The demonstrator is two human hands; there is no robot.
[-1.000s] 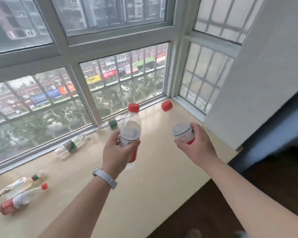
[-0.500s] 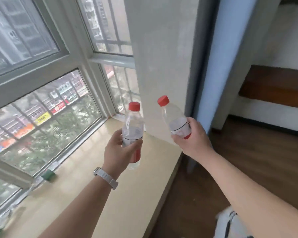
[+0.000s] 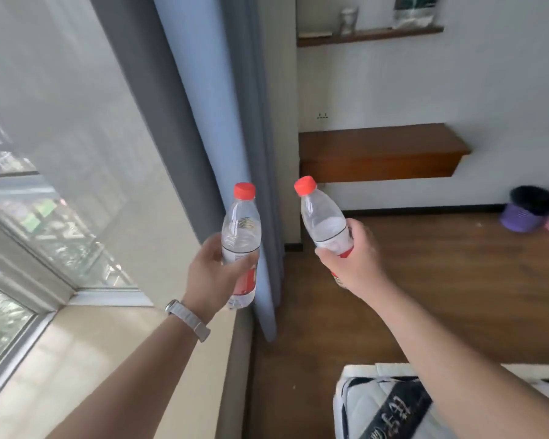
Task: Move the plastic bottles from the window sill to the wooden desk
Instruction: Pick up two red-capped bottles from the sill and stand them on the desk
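I get soft, even daylight from the window (image 3: 29, 236) on my left; it washes the sill (image 3: 86, 359) pale and leaves the wooden floor (image 3: 457, 280) dimmer. Motion blur smears the window panes and the far wall's shelf (image 3: 370, 34). Wide-angle bending curves the curtain (image 3: 203, 122) and straight lines near my frame edges.

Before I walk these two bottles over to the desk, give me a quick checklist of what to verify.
1. Left hand grip on left bottle: ok, fingers wrapped round the label.
2. Right hand grip on right bottle: ok, though it tilts left.
3. Caps on both: ok, red caps seated.
4. Desk top free for two bottles: ok, it looks bare.
5. Floor path to desk: ok, bins stand off to the right.
6. Curtain near left bottle: cannot tell if touching.
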